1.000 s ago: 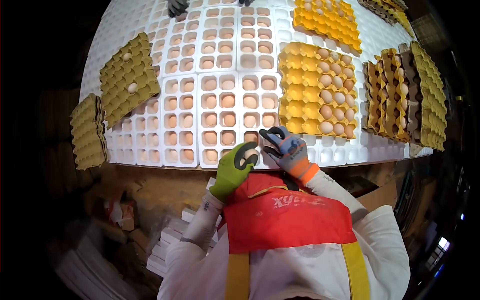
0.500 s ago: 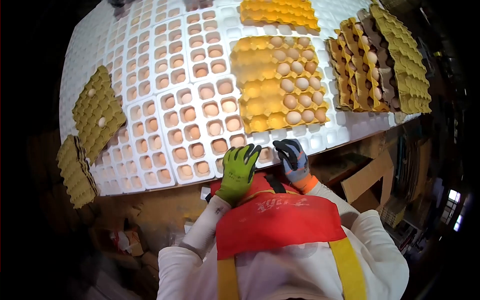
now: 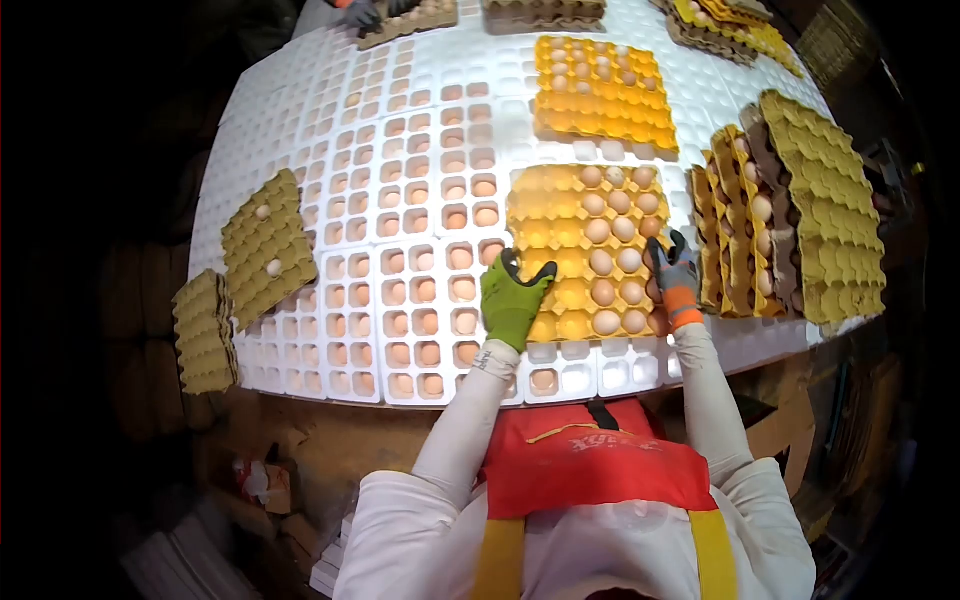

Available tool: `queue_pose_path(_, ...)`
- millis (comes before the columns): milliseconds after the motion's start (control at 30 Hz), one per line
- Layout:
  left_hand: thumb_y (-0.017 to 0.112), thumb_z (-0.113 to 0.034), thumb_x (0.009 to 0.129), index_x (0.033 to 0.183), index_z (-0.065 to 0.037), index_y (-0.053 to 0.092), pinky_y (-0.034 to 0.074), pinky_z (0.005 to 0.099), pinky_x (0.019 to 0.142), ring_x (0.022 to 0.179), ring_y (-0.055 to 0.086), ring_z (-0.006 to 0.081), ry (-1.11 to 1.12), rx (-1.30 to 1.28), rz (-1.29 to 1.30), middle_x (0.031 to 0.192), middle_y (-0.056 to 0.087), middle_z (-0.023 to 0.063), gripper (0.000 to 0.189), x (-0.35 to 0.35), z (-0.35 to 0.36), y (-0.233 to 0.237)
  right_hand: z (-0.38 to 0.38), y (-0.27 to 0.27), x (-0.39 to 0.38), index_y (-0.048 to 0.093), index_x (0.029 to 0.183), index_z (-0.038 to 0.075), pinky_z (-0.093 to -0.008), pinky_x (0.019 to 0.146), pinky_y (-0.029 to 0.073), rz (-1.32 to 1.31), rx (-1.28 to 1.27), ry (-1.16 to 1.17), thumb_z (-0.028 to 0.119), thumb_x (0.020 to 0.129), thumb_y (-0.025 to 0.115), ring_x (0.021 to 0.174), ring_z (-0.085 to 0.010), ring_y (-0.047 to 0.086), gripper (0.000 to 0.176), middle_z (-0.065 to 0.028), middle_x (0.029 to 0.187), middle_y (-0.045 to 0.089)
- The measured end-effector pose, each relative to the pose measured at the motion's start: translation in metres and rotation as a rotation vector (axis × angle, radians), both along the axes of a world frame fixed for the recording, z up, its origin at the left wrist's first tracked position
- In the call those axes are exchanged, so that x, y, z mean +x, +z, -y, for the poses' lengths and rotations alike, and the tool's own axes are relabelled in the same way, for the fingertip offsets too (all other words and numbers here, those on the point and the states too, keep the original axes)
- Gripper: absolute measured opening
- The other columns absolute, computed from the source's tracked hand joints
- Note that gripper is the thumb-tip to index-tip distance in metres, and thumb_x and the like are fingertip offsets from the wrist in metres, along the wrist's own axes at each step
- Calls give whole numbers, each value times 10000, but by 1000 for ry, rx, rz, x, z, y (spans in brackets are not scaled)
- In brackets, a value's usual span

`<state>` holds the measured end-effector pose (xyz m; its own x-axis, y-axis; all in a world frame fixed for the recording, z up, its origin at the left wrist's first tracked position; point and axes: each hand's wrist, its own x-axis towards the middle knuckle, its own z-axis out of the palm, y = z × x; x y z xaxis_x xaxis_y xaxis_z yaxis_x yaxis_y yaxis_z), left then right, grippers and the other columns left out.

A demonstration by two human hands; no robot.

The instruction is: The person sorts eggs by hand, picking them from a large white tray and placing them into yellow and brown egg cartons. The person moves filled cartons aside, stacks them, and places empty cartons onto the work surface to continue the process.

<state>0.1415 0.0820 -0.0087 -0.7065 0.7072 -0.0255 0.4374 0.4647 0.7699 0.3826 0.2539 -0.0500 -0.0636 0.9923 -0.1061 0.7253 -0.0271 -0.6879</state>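
Note:
A yellow egg tray [image 3: 545, 240] lies on the white foam trays in front of me, its right columns filled with brown eggs [image 3: 629, 260] and its left part bare. My left hand [image 3: 514, 302], in a green and black glove, is at the tray's left edge with thumb and fingers apart. At the right edge, beside the outermost eggs, is my right hand [image 3: 677, 272] in a grey-blue and orange glove, fingers spread. I see nothing held in either hand; whether the fingertips touch the tray is hard to tell. White foam trays [image 3: 445, 240] with eggs in their pockets stand to the left.
Another yellow tray [image 3: 605, 110] with eggs lies farther back. Tilted egg trays [image 3: 825, 205] stand at right, some holding eggs. Olive trays [image 3: 265, 245] lie at left, two eggs on one. Another person's gloved hand [image 3: 362, 14] is at a tray at the far edge.
Both hands have moved forward from the table's front edge to either side of the yellow tray, and farther apart. The view has shifted, showing more of the far side.

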Motion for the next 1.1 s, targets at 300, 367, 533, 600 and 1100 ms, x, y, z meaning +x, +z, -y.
queue_pose_path(300,855,-139,832,1337,17,575,526,289,869,1036,586,147,112,341,302,1181,621,67,598,-91,94,12,81,23,-76,529,1399,0,-338,1035,456,-690,-64,220,182,1011,647,1191,-182,571,444,-112,1309,626)
queue_pose_path(367,841,-87,842,1360,38,551,520,303,908,1088,566,156,179,422,425,1215,601,75,607,-139,143,15,127,67,-130,487,1450,34,-354,1019,480,-629,-207,326,175,982,667,1202,-224,587,521,-163,1323,611)
queue_pose_path(533,825,-105,853,1357,7,589,509,314,931,1065,594,167,177,212,137,1221,628,76,568,-249,225,-7,184,14,-224,501,1455,96,-457,999,489,-594,-154,471,257,899,709,1156,-403,593,615,-223,1276,601)
queue_pose_path(600,809,-119,867,1333,9,601,515,326,922,1086,619,192,163,122,98,1208,645,91,526,-264,229,-6,182,4,-229,494,1463,85,-416,983,508,-427,-144,573,210,904,721,1143,-331,619,616,-181,1259,625)
queue_pose_path(1100,683,-187,863,1129,-128,619,490,433,748,935,611,301,-644,-139,-619,1027,611,61,280,-127,208,44,245,58,-189,651,1194,185,-524,1071,395,272,703,1115,305,781,746,1311,-355,483,440,-95,1370,550)
